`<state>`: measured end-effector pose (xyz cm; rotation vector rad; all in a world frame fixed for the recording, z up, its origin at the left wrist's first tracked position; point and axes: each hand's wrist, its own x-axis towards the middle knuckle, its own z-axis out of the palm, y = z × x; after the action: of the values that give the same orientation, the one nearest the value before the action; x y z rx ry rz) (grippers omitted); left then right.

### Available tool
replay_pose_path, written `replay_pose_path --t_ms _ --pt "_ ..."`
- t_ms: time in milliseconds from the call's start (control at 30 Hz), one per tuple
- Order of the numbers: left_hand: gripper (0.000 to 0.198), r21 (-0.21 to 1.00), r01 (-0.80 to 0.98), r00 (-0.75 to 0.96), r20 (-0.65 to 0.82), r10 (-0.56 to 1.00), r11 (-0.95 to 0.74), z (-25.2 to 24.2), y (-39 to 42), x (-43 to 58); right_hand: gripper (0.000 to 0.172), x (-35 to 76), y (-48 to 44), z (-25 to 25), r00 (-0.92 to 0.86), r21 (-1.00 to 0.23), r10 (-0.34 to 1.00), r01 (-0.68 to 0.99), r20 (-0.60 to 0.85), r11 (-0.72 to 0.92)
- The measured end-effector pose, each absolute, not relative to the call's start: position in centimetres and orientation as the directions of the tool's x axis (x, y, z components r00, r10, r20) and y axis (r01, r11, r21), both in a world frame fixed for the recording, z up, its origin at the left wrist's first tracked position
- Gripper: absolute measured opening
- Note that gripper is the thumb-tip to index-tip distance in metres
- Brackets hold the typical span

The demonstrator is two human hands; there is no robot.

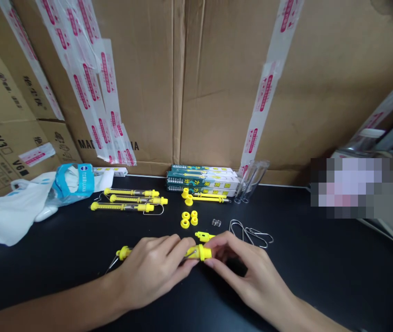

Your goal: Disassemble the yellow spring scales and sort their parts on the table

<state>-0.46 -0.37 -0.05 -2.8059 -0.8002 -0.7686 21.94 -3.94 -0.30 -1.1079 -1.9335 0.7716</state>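
Rising along the back edge of the black tabletop, a big cardboard box stands behind everything; well in front of that edge, the left hand is closed around a spring scale, while the right hand pinches the yellow cap at its right end. Near the back edge sit a stack of thin boxes, clear tubes and, left of the stack, three similar scales. Between stack and hands lie metal hooks, yellow rings and, smallest, coil springs.
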Motion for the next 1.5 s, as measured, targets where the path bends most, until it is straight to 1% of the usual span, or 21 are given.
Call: replay_pose_path --t_ms 133,233,333,433,467,533,633,700,800,900,1000,1100,1200,1233,1300,1367,1400,1433,1500 --pt "0.015 0.026 0.505 0.746 0.489 0.451 -0.863 0.0 -0.5 -0.5 0.007 21.9 -4.1 -0.2 -0.348 -0.727 0.833 0.413 0.431 0.549" --pt "0.013 0.020 0.480 0.757 0.496 0.425 -0.877 0.1 -0.5 -0.5 0.007 21.9 -4.0 -0.2 -0.312 -0.727 0.836 0.415 0.451 0.547" --pt "0.013 0.017 0.470 0.747 0.526 0.408 -0.882 0.2 -0.4 -0.4 0.014 22.0 -3.7 -0.3 -0.308 -0.771 0.872 0.415 0.381 0.484" --pt "0.013 0.027 0.478 0.738 0.529 0.418 -0.878 0.2 -0.3 -0.4 0.014 22.0 -3.5 -0.3 -0.337 -0.835 0.908 0.400 0.250 0.378" --pt "0.013 0.035 0.486 0.738 0.520 0.431 -0.873 0.2 -0.3 -0.4 0.013 22.0 -3.5 -0.3 -0.345 -0.848 0.911 0.391 0.226 0.358" --pt "0.014 0.051 0.502 0.736 0.500 0.457 -0.863 0.1 -0.3 -0.4 0.011 21.9 -3.5 -0.2 -0.344 -0.844 0.907 0.388 0.241 0.371" --pt "0.014 0.058 0.514 0.735 0.485 0.474 -0.856 0.0 -0.3 -0.4 0.010 21.9 -3.7 -0.2 -0.330 -0.780 0.871 0.404 0.363 0.478" --pt "0.014 0.059 0.509 0.741 0.476 0.473 -0.858 0.0 -0.2 -0.4 0.011 21.9 -3.8 -0.3 -0.317 -0.751 0.859 0.423 0.401 0.507" --pt "0.014 0.059 0.502 0.741 0.485 0.465 -0.863 0.1 -0.2 -0.4 0.017 22.0 -3.7 -0.5 -0.286 -0.760 0.891 0.467 0.354 0.452" --pt "0.015 0.059 0.495 0.739 0.496 0.455 -0.867 0.1 -0.2 -0.4 0.012 22.1 -3.6 -0.5 -0.302 -0.756 0.911 0.514 0.282 0.405" --pt "0.014 0.054 0.505 0.735 0.495 0.462 -0.861 0.0 -0.2 -0.4 0.013 22.1 -3.4 -0.5 -0.323 -0.784 0.916 0.492 0.239 0.378" --pt "0.016 0.056 0.524 0.728 0.489 0.481 -0.850 -0.1 -0.2 -0.4 0.008 21.9 -3.5 -0.5 -0.334 -0.800 0.914 0.468 0.232 0.374" --pt "0.019 0.066 0.560 0.715 0.465 0.522 -0.826 -0.1 -0.2 -0.4 0.009 21.9 -3.7 -0.4 -0.339 -0.759 0.901 0.500 0.272 0.417" --pt "0.020 0.070 0.572 0.708 0.459 0.536 -0.817 -0.1 -0.1 -0.5 0.014 22.0 -3.8 -0.2 -0.351 -0.740 0.890 0.507 0.291 0.442" --pt "0.021 0.085 0.588 0.695 0.455 0.557 -0.804 -0.1 0.0 -0.5 0.031 22.3 -4.0 0.4 -0.423 -0.694 0.849 0.507 0.316 0.511" --pt "0.020 0.103 0.598 0.682 0.456 0.572 -0.795 -0.2 0.0 -0.6 0.050 22.7 -4.1 1.1 -0.527 -0.649 0.800 0.507 0.287 0.567" --pt "0.020 0.111 0.603 0.676 0.454 0.580 -0.790 -0.2 0.0 -0.6 0.054 22.9 -4.2 1.4 -0.576 -0.633 0.779 0.513 0.247 0.580" --pt "0.019 0.120 0.608 0.670 0.453 0.588 -0.785 -0.2 0.0 -0.6 0.053 23.1 -4.2 1.7 -0.614 -0.623 0.765 0.525 0.195 0.580" --pt "0.016 0.135 0.616 0.660 0.448 0.603 -0.776 -0.3 0.0 -0.5 0.036 23.5 -4.1 2.0 -0.653 -0.630 0.752 0.547 0.091 0.551"
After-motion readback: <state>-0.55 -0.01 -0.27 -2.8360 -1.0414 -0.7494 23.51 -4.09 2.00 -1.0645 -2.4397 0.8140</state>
